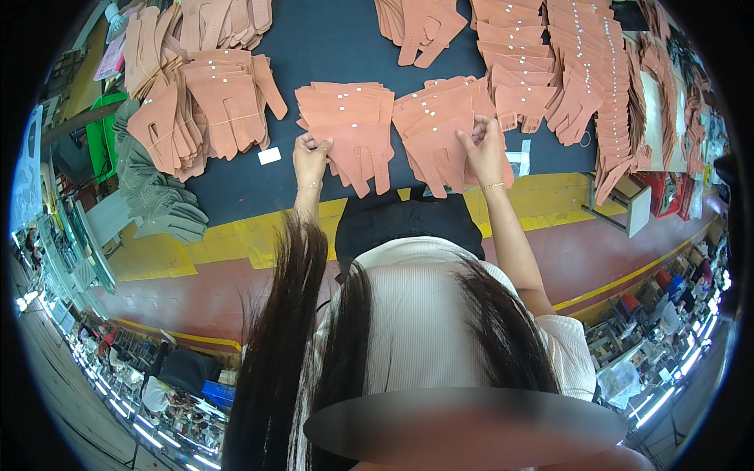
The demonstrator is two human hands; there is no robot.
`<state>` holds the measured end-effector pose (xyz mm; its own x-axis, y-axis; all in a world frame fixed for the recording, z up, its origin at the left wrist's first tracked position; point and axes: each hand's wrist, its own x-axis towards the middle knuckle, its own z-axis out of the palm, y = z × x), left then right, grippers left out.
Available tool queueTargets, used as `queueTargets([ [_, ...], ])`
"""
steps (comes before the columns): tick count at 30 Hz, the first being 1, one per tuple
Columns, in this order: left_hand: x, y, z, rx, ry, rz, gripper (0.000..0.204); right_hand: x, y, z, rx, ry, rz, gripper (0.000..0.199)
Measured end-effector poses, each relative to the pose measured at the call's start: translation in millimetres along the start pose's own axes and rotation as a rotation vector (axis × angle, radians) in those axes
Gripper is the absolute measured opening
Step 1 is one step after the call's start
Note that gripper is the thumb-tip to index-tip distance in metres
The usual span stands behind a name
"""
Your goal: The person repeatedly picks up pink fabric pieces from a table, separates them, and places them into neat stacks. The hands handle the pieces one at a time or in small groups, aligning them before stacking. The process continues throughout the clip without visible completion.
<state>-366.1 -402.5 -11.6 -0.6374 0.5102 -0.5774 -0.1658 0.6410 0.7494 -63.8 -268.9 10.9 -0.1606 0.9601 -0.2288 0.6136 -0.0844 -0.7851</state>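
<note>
Two fanned stacks of salmon-coloured, glove-shaped cut pieces are lying side by side on the near part of the dark table. The left hand is touching the outer edge of the left stack; its thumb and fingers are standing narrow there, but I cannot tell whether they are pinching a piece. The right hand is resting over the outer side of the right stack, with the thumb and the forefinger slightly apart; whether it is gripping anything, I cannot tell. A yellow bracelet is circling the right wrist. To the left, a white card is lying near a banded bundle of similar pieces. Farther left, grey-green gloves are hanging over the table edge. To the right, a long overlapping row of salmon pieces is extending away.
</note>
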Motion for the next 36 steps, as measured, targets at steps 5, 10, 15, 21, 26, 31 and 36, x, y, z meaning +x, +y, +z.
queueTargets([
  [5,1,-2,0,-0.063,-0.016,-0.019,0.037,0,0,-2,-0.038,-0.005,0.013,0.044],
  [10,2,-9,-2,-0.120,-0.020,-0.043,0.036,-1,1,-3,-0.038,0.006,-0.007,0.043],
  [15,4,-14,-3,-0.127,-0.025,-0.051,0.036,-1,2,-3,-0.051,0.011,-0.022,0.043],
  [21,3,-13,-2,-0.122,-0.027,-0.057,0.036,-2,3,-3,-0.017,0.004,-0.002,0.041],
  [26,4,-10,-3,-0.124,-0.074,-0.104,0.032,-3,7,-1,-0.003,-0.026,0.019,0.041],
  [31,0,-9,1,-0.117,-0.041,-0.074,0.034,-4,11,1,0.012,-0.013,0.013,0.041],
  [36,-2,-9,4,-0.133,-0.003,-0.021,0.039,-6,13,-1,0.021,0.003,0.001,0.040],
])
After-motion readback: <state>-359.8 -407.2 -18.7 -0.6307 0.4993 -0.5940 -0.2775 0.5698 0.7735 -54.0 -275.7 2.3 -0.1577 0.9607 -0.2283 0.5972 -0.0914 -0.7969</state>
